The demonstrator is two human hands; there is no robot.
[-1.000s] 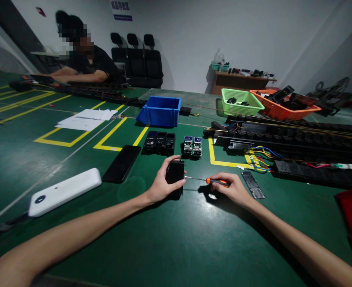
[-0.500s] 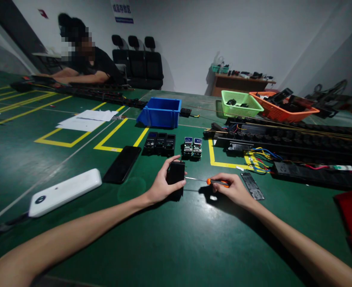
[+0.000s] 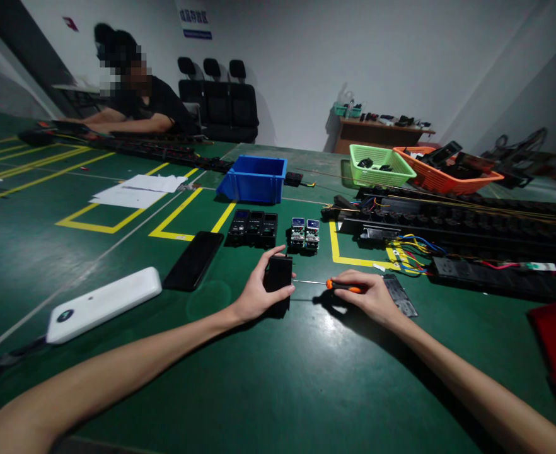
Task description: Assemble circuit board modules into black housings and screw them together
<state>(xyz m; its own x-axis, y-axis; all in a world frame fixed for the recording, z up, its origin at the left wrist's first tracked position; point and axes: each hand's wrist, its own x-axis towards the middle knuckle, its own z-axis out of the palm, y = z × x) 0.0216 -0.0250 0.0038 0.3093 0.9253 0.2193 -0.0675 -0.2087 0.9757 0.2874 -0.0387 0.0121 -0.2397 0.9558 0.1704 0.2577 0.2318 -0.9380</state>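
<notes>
My left hand grips a small black box-shaped housing, thumb on the near side and fingers round the far side. In my right hand is a screwdriver with an orange and black handle. Its thin shaft points left, and the tip meets the housing's right side or lies very close to it; which one I cannot tell. Behind the housing stand two small circuit boards with blue-topped parts. Several black modules sit left of the boards. A flat dark plate lies partly behind my right hand.
A black phone and a white power-bank-like device lie on the left. Farther back are a blue bin, green basket and orange basket. Wired black rails stretch along the right. A person sits at far left.
My right hand has shifted slightly right and turned a little with the screwdriver, now covering more of the flat plate. My left hand and the housing stay nearly still.
</notes>
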